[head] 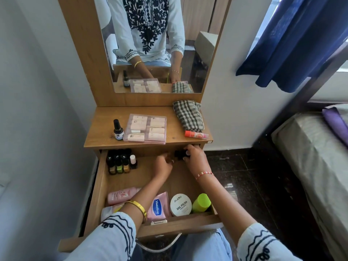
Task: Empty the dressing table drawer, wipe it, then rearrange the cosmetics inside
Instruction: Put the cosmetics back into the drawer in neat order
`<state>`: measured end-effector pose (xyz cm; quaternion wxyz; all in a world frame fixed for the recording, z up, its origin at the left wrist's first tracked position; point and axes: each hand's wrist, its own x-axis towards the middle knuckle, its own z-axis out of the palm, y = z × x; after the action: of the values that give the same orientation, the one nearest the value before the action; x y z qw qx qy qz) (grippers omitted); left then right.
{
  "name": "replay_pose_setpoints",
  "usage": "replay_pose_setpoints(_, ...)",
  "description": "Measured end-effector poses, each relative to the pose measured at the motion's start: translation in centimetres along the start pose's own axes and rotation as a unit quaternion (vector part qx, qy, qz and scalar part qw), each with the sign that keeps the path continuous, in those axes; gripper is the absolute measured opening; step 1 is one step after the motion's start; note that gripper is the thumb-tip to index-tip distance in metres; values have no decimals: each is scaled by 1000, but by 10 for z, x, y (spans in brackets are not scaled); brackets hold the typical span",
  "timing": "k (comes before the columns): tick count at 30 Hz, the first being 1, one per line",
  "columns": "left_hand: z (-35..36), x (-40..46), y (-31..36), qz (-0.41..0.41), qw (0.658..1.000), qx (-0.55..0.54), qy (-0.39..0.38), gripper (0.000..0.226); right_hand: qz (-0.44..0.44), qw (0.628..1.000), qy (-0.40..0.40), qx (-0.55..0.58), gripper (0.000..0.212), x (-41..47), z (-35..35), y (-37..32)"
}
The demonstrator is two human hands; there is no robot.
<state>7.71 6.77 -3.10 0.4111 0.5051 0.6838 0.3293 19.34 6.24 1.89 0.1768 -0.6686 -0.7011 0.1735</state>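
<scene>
- Drawer [98, 187] is pulled out under the dressing table top [105, 127]; both hands are inside it, at the far end near the middle.
- Left hand [162, 166]: fingers curled around a small brownish bottle [169, 160]. Grip looks closed on it; most of the bottle is hidden by the fingers.
- Right hand [194, 157]: fingers closed on a small dark bottle [178, 155], just beside the one in the left hand. Can't tell if the two bottles touch.
- Far left corner of the drawer: cluster of small nail polish bottles [119, 162], upright, packed together, dark caps; one with a white cap [133, 160] on the right edge of the cluster.
- Near end of the drawer, left to right: pink bottle [122, 195] lying on its side, partly under the left forearm; pink Vaseline tube [157, 207]; white Zudio nail polish remover tub [181, 204]; lime green container [201, 202] in the near right corner.
- Drawer floor between the two groups is bare wood.
- On the table top: dark dropper bottle [118, 129] upright at left, clear plastic case [145, 128] of pale items just beside it, checked cloth [188, 115] at the back right, orange-capped tube [196, 134] lying in front of the cloth.
- Mirror [150, 44] behind shows the same top items.
</scene>
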Motion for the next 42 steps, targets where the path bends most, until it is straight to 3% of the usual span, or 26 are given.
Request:
replay_pose_setpoints(14, 10, 10, -2, 77, 997, 5, 23, 21, -24, 1000, 14, -7, 23, 5, 9, 3)
replay_pose_setpoints(28, 7, 13, -5, 79, 996, 34, 35, 24, 92, 991, 35, 90, 23, 9, 15, -6)
replay_pose_setpoints(42, 8, 14, -1, 70, 997, 37, 19, 24, 106, 990, 29, 86, 26, 11, 17, -7)
